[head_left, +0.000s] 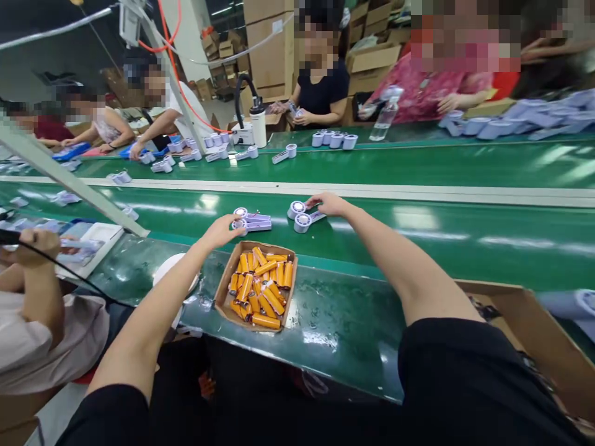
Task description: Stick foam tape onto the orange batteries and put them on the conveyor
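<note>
Pick-up step judged in hand: left hand (227, 228) laid open against fan pair (255, 221) on belt (418, 238), beyond battery box (225, 291); right hand (331, 203) set on second pair (301, 218), grip not determinable. Firm closure judged needed next

Surfaces on the line: glossy belt, plastic, raw cardboard.

Green belt (465, 235) is smooth and shiny and throws back the ceiling lights; its near strip looks scuffed and blotchy. Lilac housings (253, 220) are smooth moulded plastic with a satin finish, brighter and shinier on the round heads. Tray (222, 291) is brown cardboard, matt, with rough-cut edges. Orange cells (264, 282) have a glossy film wrap. Bottle (385, 114) is clear plastic. Sleeve (465, 378) is black matt cloth. Box (534, 322) on the right is the same matt cardboard.
</note>
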`<move>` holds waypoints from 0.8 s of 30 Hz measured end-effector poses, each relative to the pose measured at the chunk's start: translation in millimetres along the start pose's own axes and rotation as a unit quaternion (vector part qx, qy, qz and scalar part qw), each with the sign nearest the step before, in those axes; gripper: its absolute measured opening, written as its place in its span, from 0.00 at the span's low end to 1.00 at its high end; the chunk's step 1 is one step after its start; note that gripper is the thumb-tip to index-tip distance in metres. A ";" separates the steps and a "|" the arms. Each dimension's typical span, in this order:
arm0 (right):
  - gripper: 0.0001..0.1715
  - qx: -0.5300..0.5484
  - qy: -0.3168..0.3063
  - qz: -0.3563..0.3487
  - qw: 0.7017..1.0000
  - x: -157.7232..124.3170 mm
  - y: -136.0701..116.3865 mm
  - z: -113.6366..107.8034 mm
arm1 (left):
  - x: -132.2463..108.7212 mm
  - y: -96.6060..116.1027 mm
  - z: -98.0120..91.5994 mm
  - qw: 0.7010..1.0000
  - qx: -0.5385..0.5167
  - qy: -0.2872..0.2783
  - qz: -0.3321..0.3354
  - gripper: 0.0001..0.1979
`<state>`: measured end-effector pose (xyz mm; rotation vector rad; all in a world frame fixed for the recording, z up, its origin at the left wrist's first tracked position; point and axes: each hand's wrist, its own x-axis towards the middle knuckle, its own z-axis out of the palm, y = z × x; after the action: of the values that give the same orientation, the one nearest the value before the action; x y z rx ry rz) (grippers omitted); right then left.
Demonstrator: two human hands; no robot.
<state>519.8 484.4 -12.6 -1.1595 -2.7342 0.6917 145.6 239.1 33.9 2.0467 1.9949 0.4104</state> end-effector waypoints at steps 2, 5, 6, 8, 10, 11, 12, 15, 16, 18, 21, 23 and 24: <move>0.47 -0.011 0.005 0.013 1.000 -13.9 4.2 3.2 | 44.8 -7.6 7.5 0.999 0.033 -0.034 0.020 0.50; 0.66 -0.048 -0.007 0.030 0.998 -16.8 -0.1 6.5 | 95.3 -8.2 22.4 0.984 0.120 -0.129 0.037 0.65; 0.71 -0.062 -0.016 0.035 0.997 -13.2 -3.3 6.5 | 106.6 -6.8 27.4 0.976 0.144 -0.160 0.040 0.64; 0.76 -0.091 -0.036 0.047 0.994 -2.2 -11.6 4.3 | 120.3 -4.3 35.7 0.967 0.163 -0.191 0.051 0.58; 0.74 -0.117 -0.058 0.063 0.989 8.4 -21.6 -0.6 | 122.9 -3.3 38.7 0.967 0.158 -0.189 0.068 0.53; 0.71 -0.128 -0.071 0.070 0.987 11.5 -27.0 -3.2 | 120.7 -3.0 37.4 0.969 0.152 -0.181 0.075 0.52; 0.66 -0.139 -0.083 0.078 0.984 12.3 -32.5 -5.5 | 116.6 -2.4 34.0 0.971 0.146 -0.172 0.081 0.51; 0.50 -0.165 -0.094 0.111 0.975 -2.9 -47.3 -9.0 | 96.6 9.0 14.5 0.980 0.129 -0.123 0.092 0.49; 0.47 -0.170 -0.086 0.128 0.973 -14.2 -51.3 -9.4 | 88.1 18.7 7.3 0.982 0.123 -0.098 0.109 0.48; 0.43 -0.173 -0.060 0.171 0.968 -45.3 -58.3 -10.7 | 68.2 50.5 -2.5 0.973 0.110 -0.064 0.193 0.46; 0.40 -0.165 -0.020 0.246 0.955 -109.2 -71.3 -14.1 | 29.9 122.7 5.6 0.908 0.107 -0.100 0.393 0.41; 0.40 -0.160 0.002 0.294 0.942 -158.9 -86.1 -13.0 | 2.6 173.5 25.5 0.851 0.129 -0.155 0.484 0.39; 0.40 -0.159 0.009 0.313 0.936 -184.1 -95.8 -10.2 | -9.0 195.7 37.7 0.830 0.145 -0.177 0.508 0.39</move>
<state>589.4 300.7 55.3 -2.1366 -2.5022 0.2665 341.0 225.1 71.5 2.9652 0.6367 -0.1277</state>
